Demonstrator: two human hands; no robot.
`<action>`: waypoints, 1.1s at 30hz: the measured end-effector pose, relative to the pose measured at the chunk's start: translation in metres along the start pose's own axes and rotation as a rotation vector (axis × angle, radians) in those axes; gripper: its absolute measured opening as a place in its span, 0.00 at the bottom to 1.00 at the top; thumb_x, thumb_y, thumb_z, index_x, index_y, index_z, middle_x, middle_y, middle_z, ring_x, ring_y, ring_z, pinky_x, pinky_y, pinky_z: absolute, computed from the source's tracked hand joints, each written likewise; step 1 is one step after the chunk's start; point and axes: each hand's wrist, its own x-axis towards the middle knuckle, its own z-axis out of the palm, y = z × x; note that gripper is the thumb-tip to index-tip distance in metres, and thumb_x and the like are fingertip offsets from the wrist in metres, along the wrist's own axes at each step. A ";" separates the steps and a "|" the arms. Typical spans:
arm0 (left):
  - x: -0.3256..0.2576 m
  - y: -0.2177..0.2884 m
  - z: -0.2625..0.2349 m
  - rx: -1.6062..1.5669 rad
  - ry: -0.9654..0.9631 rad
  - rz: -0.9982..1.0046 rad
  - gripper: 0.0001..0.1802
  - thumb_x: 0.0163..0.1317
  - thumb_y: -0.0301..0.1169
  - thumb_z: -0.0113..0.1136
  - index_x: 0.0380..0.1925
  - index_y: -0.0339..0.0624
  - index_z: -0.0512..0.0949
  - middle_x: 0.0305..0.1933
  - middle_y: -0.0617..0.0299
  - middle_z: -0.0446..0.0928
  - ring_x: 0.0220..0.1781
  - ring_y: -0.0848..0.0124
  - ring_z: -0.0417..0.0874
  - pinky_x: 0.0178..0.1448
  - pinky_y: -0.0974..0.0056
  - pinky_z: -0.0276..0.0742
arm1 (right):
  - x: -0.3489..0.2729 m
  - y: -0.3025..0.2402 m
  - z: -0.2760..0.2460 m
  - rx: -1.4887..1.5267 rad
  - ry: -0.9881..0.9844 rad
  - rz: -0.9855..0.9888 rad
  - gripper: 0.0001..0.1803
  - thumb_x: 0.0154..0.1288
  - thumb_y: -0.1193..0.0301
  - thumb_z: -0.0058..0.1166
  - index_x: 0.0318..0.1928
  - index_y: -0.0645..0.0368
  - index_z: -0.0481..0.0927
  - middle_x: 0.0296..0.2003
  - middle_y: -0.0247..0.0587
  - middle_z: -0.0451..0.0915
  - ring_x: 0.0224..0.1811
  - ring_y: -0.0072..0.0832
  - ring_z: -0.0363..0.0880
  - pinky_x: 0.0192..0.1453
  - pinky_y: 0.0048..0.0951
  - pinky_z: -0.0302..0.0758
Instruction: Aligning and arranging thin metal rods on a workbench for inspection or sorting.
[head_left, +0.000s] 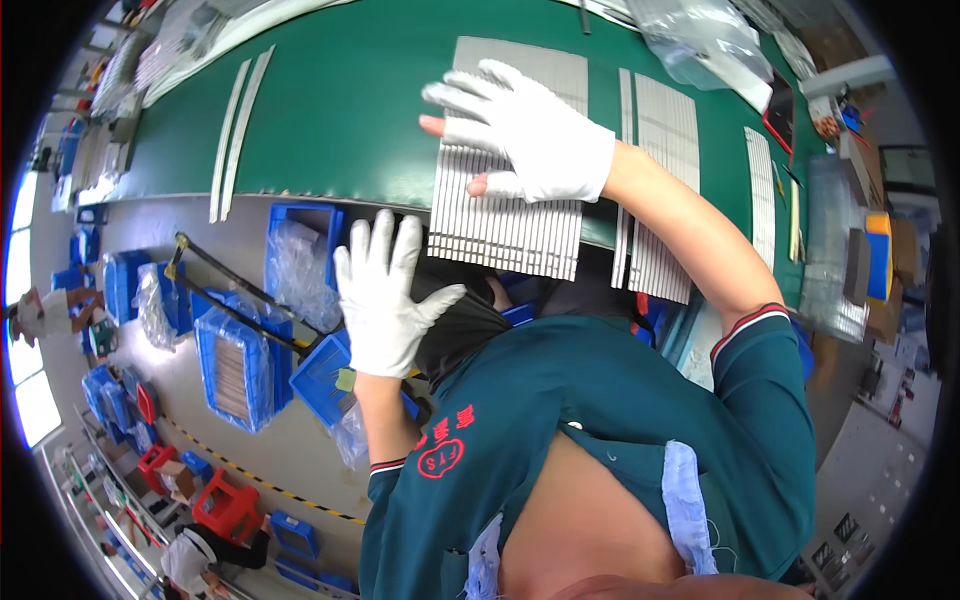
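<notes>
My right hand (530,135), in a white glove with some bare fingertips, lies flat with its fingers apart over a row of narrow silver-grey strips (505,235). Those strips lie side by side on the green table, and their near ends stick out past its edge. Whether the palm presses on them or hovers just above, I cannot tell. My left hand (385,300), also gloved in white, is held off the table's near edge, left of the strips. Its fingers are spread and nothing is in it.
Right of my right hand lies another group of strips (665,150), with a smaller bundle (760,190) beyond. Two strips (240,130) lie on the table's (340,110) left. Clear plastic (700,40) and a red-edged phone (778,112) are far right. Blue crates (240,365) stand on the floor.
</notes>
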 end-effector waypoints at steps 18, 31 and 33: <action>-0.012 -0.004 -0.003 0.046 -0.008 0.047 0.51 0.49 0.60 0.66 0.70 0.51 0.63 0.73 0.49 0.63 0.73 0.43 0.61 0.74 0.38 0.52 | -0.122 -0.003 -0.046 -0.122 -0.154 0.353 0.43 0.63 0.45 0.51 0.69 0.62 0.63 0.70 0.53 0.62 0.74 0.46 0.58 0.77 0.48 0.49; -0.012 0.003 -0.009 0.070 -0.013 0.048 0.50 0.50 0.61 0.66 0.70 0.50 0.63 0.72 0.48 0.63 0.73 0.43 0.61 0.74 0.38 0.53 | -0.116 -0.002 -0.029 -0.163 -0.194 0.372 0.42 0.66 0.42 0.45 0.71 0.58 0.62 0.71 0.53 0.60 0.75 0.46 0.56 0.78 0.51 0.46; -0.010 0.003 -0.010 0.070 -0.012 0.050 0.50 0.50 0.61 0.65 0.70 0.50 0.64 0.72 0.48 0.63 0.73 0.43 0.61 0.74 0.38 0.53 | -0.117 -0.002 -0.032 -0.123 -0.150 0.384 0.42 0.66 0.42 0.45 0.71 0.58 0.62 0.71 0.52 0.60 0.75 0.46 0.56 0.78 0.50 0.45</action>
